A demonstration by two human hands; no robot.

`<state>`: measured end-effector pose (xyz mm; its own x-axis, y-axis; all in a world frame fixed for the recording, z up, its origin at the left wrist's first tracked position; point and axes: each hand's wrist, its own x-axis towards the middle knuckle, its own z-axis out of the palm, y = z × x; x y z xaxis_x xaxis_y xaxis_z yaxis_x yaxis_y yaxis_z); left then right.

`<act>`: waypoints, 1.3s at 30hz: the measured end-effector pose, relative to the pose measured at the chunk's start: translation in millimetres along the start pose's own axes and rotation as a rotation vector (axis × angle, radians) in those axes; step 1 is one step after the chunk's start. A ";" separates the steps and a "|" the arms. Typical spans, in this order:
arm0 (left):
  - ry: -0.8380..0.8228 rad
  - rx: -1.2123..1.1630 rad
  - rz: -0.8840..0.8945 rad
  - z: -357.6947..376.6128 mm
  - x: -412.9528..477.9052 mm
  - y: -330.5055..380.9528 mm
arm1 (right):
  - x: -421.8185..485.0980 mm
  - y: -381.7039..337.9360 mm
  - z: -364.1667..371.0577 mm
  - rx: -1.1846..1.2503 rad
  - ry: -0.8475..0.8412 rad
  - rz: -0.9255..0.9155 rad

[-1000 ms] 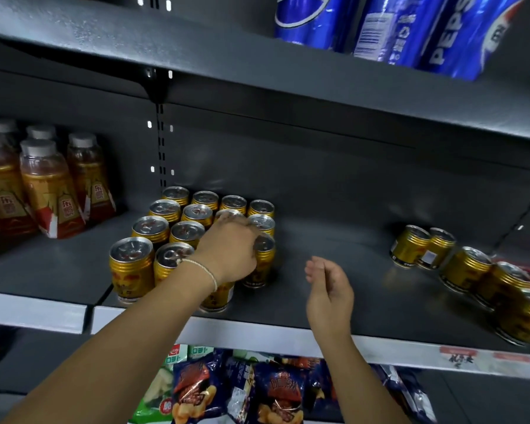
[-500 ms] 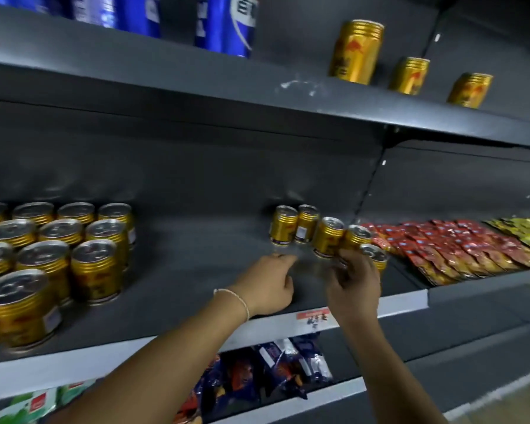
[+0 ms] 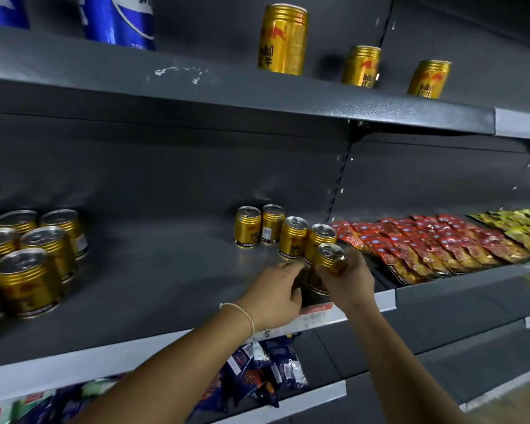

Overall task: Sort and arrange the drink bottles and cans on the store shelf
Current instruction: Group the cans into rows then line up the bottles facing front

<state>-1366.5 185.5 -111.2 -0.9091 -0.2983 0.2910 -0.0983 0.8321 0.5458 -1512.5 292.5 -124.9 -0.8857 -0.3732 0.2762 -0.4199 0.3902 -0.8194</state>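
2 bare forearms rise from the bottom edge of the frame and meet just right of centre. The left forearm (image 3: 172, 368) slants up from the lower left, with a thin pale bracelet (image 3: 242, 313) round the wrist. The left hand (image 3: 276, 295) shows its back to the camera, fingers curved forward and thumb tucked below; whether they touch anything cannot be told. The right forearm (image 3: 389, 347) climbs from the lower right. The right hand (image 3: 349, 281), just beside the left, wraps its fingers round a tilted gold can (image 3: 331, 255), with the can's top leaning toward the camera.
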 end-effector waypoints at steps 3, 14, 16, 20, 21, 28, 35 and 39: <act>0.000 0.006 -0.052 -3.2 -2.4 -10.7 | -2.2 1.2 1.1 0.088 -0.004 0.019; 0.060 -0.395 -0.185 -58.7 -38.2 -36.9 | -51.4 -82.6 39.2 0.551 -0.281 0.003; 0.098 -0.373 -0.212 -76.2 -53.4 -48.1 | -63.0 -99.7 52.1 0.580 -0.342 0.027; 0.127 -0.356 -0.276 -116.6 -90.0 -73.0 | -88.8 -133.8 82.5 0.574 -0.533 0.071; 0.128 -0.353 -0.283 -125.9 -100.3 -78.6 | -96.4 -142.5 91.4 0.568 -0.592 0.095; -0.048 -0.080 -0.278 -204.1 -177.7 -122.0 | -156.0 -189.5 153.8 0.689 -0.710 0.166; 0.240 0.327 -0.291 -276.5 -236.3 -171.9 | -213.6 -207.2 218.4 0.749 -0.681 0.117; 0.170 0.479 -0.334 -286.6 -249.9 -195.9 | -233.9 -208.3 246.6 0.740 -0.649 0.046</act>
<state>-1004.0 -37.0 -65.6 -0.7240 -0.6173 0.3080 -0.5742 0.7866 0.2269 -1169.0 90.9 -142.7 -0.5241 -0.8471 0.0883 0.0381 -0.1269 -0.9912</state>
